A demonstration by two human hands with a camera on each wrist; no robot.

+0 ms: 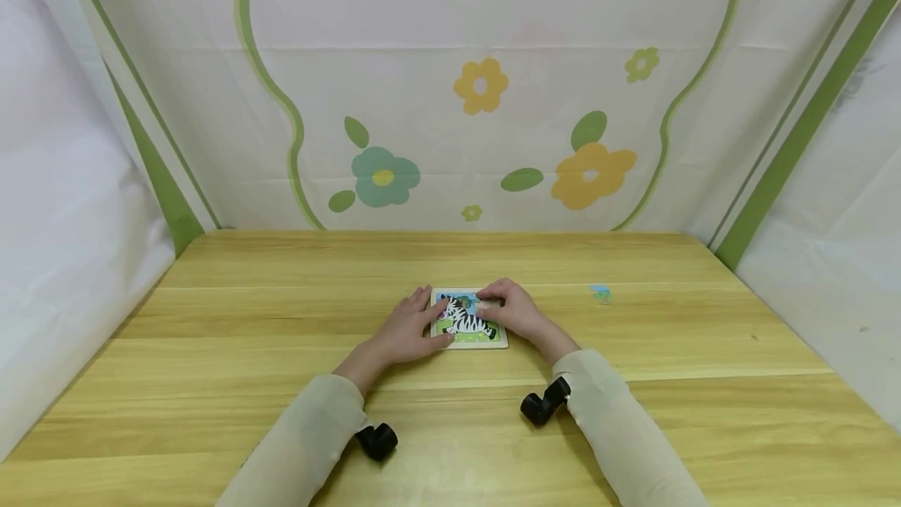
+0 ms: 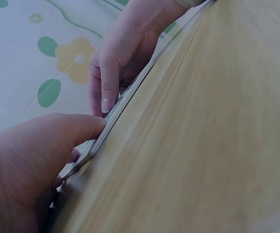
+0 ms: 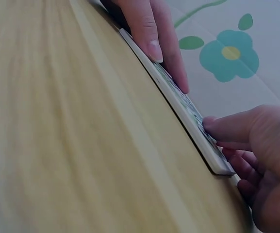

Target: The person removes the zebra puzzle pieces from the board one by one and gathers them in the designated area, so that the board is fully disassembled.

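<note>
a zebra puzzle (image 1: 468, 325) in a pale frame lies on a wood-grain table (image 1: 450, 429), between a person's two hands. the left hand (image 1: 407, 331), fingers spread and unclenched, rests its thumb and fingertips on the puzzle's left side. the right hand (image 1: 519, 313) bends thumb and fingers over the upper right side; whether they pinch a piece cannot be told. a small blue-and-green piece (image 1: 601, 294) lies farther right, well apart from the puzzle. pale sleeves (image 1: 303, 433) cover both forearms, a black device (image 1: 378, 442) at each wrist. behind, a white cloth (image 1: 408, 6) bears orange and teal flowers.
</note>
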